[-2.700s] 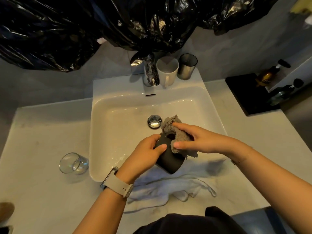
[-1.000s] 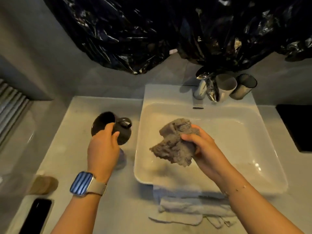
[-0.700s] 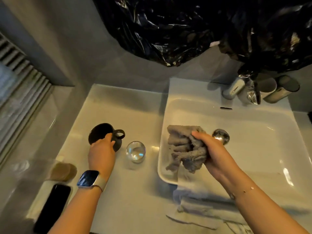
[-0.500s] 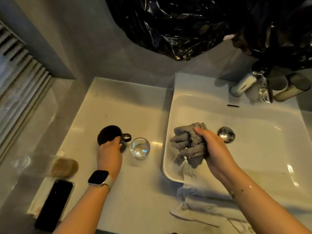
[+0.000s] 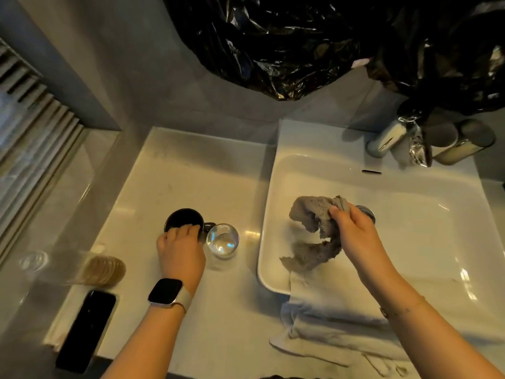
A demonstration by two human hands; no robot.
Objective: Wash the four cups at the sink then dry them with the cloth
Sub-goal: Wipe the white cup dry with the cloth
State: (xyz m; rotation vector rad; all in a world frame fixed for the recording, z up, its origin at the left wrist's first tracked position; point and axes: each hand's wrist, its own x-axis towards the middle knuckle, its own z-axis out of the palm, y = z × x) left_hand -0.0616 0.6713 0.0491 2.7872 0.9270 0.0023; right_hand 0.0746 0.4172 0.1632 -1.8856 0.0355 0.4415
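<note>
My left hand (image 5: pixel 181 251) grips the rim of the black mug (image 5: pixel 183 221) standing left of the sink (image 5: pixel 276 170), just beside the clear glass (image 5: pixel 222 239), while my right hand (image 5: pixel 355 236) pinches the grey cloth (image 5: pixel 311 231) above the sink's basin.

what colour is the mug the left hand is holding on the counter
The mug is black or very dark, inside included; the left hand grips its rim. Seen in the head view.

A phone (image 5: pixel 87 329) lies on the counter (image 5: pixel 218 176) beneath black plastic (image 5: pixel 287 45).
</note>
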